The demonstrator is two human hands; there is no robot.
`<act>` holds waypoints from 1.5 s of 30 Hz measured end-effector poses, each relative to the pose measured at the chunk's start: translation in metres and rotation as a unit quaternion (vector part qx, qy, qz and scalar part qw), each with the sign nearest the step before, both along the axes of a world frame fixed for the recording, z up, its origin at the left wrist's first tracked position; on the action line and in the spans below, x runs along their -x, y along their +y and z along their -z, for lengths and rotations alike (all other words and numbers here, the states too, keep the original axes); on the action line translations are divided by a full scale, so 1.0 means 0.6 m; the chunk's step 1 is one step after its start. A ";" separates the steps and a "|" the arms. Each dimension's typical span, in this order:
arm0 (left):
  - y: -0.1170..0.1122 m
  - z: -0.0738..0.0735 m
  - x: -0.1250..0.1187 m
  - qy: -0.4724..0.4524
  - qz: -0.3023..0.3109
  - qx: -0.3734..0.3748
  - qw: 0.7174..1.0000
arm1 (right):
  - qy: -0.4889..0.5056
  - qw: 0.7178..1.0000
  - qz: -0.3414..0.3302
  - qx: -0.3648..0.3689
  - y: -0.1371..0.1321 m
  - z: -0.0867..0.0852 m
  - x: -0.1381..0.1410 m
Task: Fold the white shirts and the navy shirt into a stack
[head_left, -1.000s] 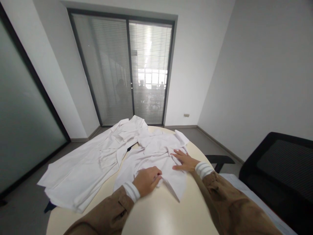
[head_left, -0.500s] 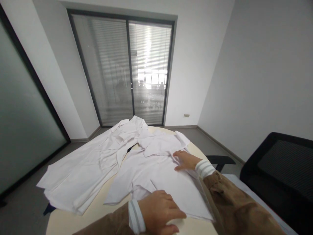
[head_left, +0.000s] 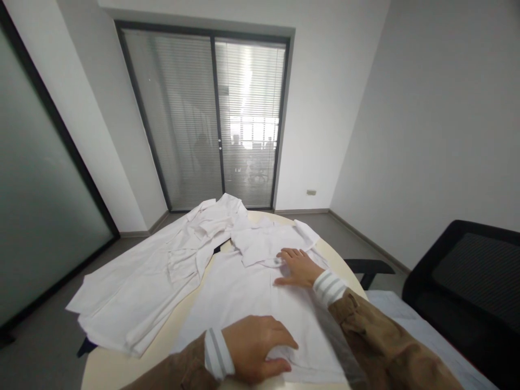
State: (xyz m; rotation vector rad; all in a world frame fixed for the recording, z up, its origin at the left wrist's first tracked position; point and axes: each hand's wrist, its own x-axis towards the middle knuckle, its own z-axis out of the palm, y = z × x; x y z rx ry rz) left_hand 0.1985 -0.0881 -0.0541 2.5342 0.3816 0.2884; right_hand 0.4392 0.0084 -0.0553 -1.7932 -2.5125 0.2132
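A white shirt (head_left: 247, 292) lies spread flat on the round cream table (head_left: 122, 368) in front of me. My left hand (head_left: 255, 346) rests on its near hem, fingers curled and pressing the cloth down. My right hand (head_left: 296, 268) lies flat with fingers stretched out on the shirt's upper part, just below the folded collar area (head_left: 268, 244). Both sleeves are brown with striped white cuffs.
A pile of other white garments (head_left: 154, 276) covers the table's left side and hangs over its edge. A black office chair (head_left: 467, 281) stands at the right. Glass sliding doors with blinds (head_left: 211, 119) face me; a glass wall (head_left: 36, 189) runs along the left.
My left hand pulled the shirt's lower part toward me, and the shirt went from bunched to spread flat. My right hand slid slightly up and left on the cloth.
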 end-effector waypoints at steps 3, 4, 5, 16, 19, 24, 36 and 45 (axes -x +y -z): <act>0.027 -0.013 0.022 0.022 -0.099 -0.021 0.995 | 0.013 0.997 -0.009 0.072 -0.004 0.023 0.008; 0.036 -0.014 0.031 0.041 -0.147 -0.036 0.988 | 0.016 0.994 -0.005 0.106 -0.005 0.029 0.006; 0.043 -0.012 0.040 0.069 -0.190 -0.045 0.978 | 0.019 0.991 -0.004 0.133 -0.005 0.033 0.003; 0.117 0.000 0.076 0.149 -0.292 -0.053 0.943 | 0.028 0.999 -0.038 0.025 -0.008 0.001 0.007; 0.163 0.014 0.071 0.131 -0.368 -0.094 0.916 | 0.012 0.999 -0.047 0.003 -0.009 -0.005 0.025; 0.196 0.068 0.068 0.066 -0.398 -0.142 0.904 | -0.006 1.000 0.025 -0.011 0.007 0.002 0.075; 0.194 0.091 0.072 -0.071 -0.382 -0.074 0.919 | 0.334 0.911 0.081 -0.227 0.044 0.065 0.125; 0.199 0.086 0.077 -0.114 -0.384 0.043 0.915 | 0.297 0.926 -0.215 -0.088 0.007 0.052 0.136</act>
